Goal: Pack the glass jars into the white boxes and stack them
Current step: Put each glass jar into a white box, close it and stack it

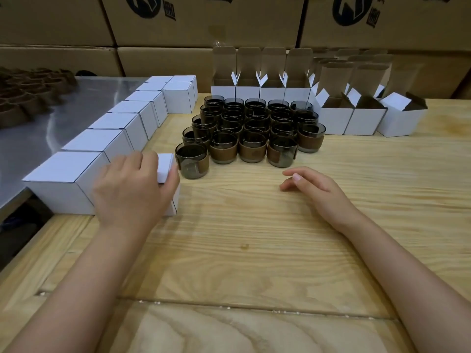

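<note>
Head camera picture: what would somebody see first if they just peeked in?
Probably the big cluster of dark glass jars with brown bands, mid-table. Next, the row of closed white boxes running down the left, where the left hand grips a box at the near end, and the open white boxes standing behind the jars. The right hand is open and empty over the wooden table.

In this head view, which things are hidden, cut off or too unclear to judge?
All in the head view:
white box under the gripping left hand: hand covers most of it; flap hidden.
closed white boxes in the left row: lids hide contents.
rear glass jars: front jars hide them; count uncertain.
open white boxes: front walls hide insides.
carton logo: cut by top edge.
brown pile: blurred, cut by left edge.
</note>
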A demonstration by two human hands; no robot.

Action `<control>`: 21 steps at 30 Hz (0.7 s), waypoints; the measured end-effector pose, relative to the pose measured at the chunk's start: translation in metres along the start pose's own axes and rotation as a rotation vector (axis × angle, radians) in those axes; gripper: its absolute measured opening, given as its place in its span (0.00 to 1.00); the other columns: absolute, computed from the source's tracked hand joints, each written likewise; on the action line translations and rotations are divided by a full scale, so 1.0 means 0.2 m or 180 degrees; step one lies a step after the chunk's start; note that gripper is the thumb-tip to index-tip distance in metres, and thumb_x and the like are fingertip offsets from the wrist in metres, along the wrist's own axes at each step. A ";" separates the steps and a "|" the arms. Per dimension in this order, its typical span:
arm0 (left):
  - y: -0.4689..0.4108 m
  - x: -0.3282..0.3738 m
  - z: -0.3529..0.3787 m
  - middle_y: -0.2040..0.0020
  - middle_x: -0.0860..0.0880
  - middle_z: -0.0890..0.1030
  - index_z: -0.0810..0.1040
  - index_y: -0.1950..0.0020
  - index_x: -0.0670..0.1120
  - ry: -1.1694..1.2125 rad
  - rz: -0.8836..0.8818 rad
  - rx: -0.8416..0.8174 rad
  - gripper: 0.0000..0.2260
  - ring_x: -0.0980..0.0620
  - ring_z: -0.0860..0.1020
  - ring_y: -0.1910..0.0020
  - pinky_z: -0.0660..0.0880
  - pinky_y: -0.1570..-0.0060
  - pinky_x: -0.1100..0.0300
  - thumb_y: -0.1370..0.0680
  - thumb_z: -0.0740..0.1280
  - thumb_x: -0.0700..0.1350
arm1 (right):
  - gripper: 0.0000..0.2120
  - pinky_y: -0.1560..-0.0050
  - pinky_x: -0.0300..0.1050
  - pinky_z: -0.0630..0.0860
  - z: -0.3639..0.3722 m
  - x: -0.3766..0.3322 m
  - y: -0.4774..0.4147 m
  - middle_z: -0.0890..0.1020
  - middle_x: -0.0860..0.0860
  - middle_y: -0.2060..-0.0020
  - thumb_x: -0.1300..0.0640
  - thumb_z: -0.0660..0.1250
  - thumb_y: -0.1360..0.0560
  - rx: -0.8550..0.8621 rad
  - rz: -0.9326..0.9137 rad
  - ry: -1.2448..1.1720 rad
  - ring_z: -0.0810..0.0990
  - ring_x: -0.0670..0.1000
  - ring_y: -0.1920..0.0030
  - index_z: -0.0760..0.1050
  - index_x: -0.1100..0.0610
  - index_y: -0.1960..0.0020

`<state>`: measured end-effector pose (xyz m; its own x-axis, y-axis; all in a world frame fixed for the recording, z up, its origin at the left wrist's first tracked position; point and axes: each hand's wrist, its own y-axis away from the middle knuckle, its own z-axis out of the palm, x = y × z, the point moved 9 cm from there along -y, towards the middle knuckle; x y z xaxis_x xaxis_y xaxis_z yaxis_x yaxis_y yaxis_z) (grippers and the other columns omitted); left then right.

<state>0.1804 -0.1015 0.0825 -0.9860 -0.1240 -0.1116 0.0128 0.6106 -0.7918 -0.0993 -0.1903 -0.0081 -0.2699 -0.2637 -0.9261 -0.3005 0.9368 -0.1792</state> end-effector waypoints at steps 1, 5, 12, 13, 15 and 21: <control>-0.01 -0.01 0.03 0.71 0.41 0.72 0.72 0.65 0.40 -0.0013 -0.0051 -0.0067 0.18 0.42 0.73 0.72 0.59 0.70 0.57 0.20 0.61 0.51 | 0.11 0.42 0.39 0.70 0.00 0.00 0.00 0.84 0.49 0.54 0.53 0.58 0.19 0.0014 0.0001 0.0009 0.80 0.45 0.46 0.77 0.52 0.44; 0.00 -0.03 0.18 0.56 0.36 0.80 0.77 0.52 0.36 0.0434 -0.0435 -0.0521 0.21 0.35 0.78 0.55 0.72 0.60 0.46 0.19 0.52 0.51 | 0.14 0.42 0.40 0.69 -0.01 0.01 -0.01 0.84 0.50 0.54 0.51 0.54 0.18 0.0057 -0.0012 0.0006 0.80 0.45 0.47 0.78 0.52 0.45; -0.14 -0.06 0.43 0.41 0.44 0.71 0.75 0.44 0.41 0.1447 -0.0817 -0.0742 0.17 0.44 0.71 0.45 0.67 0.50 0.53 0.17 0.50 0.50 | 0.19 0.39 0.42 0.68 -0.02 0.03 -0.01 0.84 0.49 0.55 0.45 0.52 0.19 0.0125 0.0055 -0.0022 0.80 0.44 0.47 0.79 0.51 0.45; -0.17 -0.06 0.47 0.41 0.45 0.70 0.75 0.45 0.42 0.1511 -0.0800 -0.0812 0.18 0.45 0.71 0.45 0.65 0.51 0.55 0.17 0.49 0.50 | 0.19 0.40 0.41 0.68 -0.02 0.03 -0.01 0.85 0.49 0.55 0.45 0.52 0.20 0.0130 0.0048 -0.0030 0.80 0.44 0.47 0.79 0.51 0.45; -0.23 -0.06 0.55 0.39 0.46 0.71 0.75 0.43 0.41 0.1591 -0.0794 -0.0960 0.19 0.46 0.71 0.43 0.63 0.52 0.57 0.16 0.49 0.50 | 0.21 0.42 0.38 0.68 -0.02 0.04 -0.02 0.85 0.49 0.55 0.43 0.51 0.21 0.0146 0.0065 -0.0038 0.80 0.44 0.47 0.79 0.51 0.45; -0.42 -0.09 0.82 0.32 0.44 0.72 0.72 0.34 0.40 0.1433 -0.0776 -0.1408 0.22 0.44 0.68 0.33 0.66 0.37 0.50 0.16 0.46 0.51 | 0.23 0.42 0.38 0.68 -0.03 0.06 -0.03 0.85 0.49 0.54 0.41 0.51 0.23 0.0142 0.0081 -0.0031 0.80 0.44 0.46 0.79 0.51 0.45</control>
<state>0.2248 -0.2798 0.0524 -0.9264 -0.0195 0.3760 -0.1937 0.8810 -0.4317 -0.1050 -0.2006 -0.0158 -0.2680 -0.2375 -0.9337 -0.2523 0.9526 -0.1699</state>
